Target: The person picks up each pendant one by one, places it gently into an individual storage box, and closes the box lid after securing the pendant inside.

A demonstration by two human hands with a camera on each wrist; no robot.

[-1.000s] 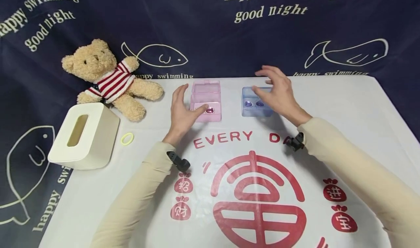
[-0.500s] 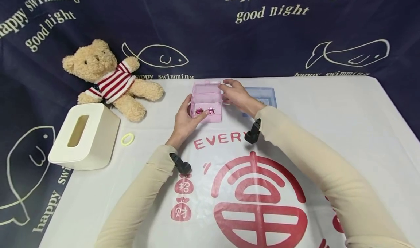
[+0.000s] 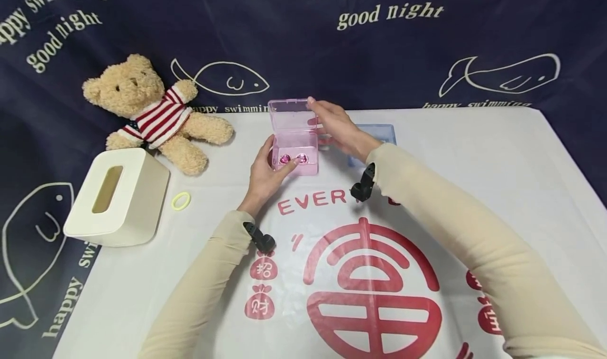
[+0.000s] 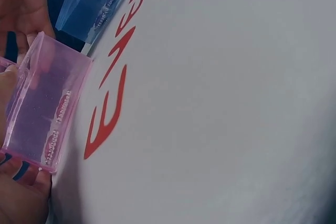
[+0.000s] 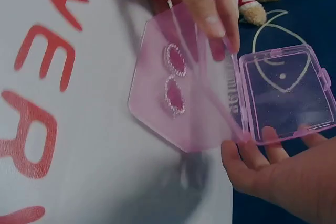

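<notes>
A translucent pink case (image 3: 295,166) sits near the table's back edge with its lid (image 5: 283,95) raised. Two oval pink gems with beaded rims (image 5: 175,60) show on its front. My left hand (image 3: 263,175) holds the case at its left side, thumb over the front. At the lid's right edge, my right hand (image 3: 339,129) touches with its fingertips, the fingers fairly straight; its thumb is hard to make out. Partly behind the right hand lies a translucent blue case (image 3: 377,132). Its front is mostly covered by that hand and sleeve.
A teddy bear (image 3: 156,114) in a striped top leans at the back left. Before it stands a cream tissue box (image 3: 147,206), with a yellow ring (image 3: 180,201) beside it. A dark printed cloth (image 3: 303,48) hangs behind the white tablecloth (image 3: 474,153).
My right hand has moved left from the blue case to the pink case's lid. The lid has swung up from lying back. My left hand has taken hold of the pink case.
</notes>
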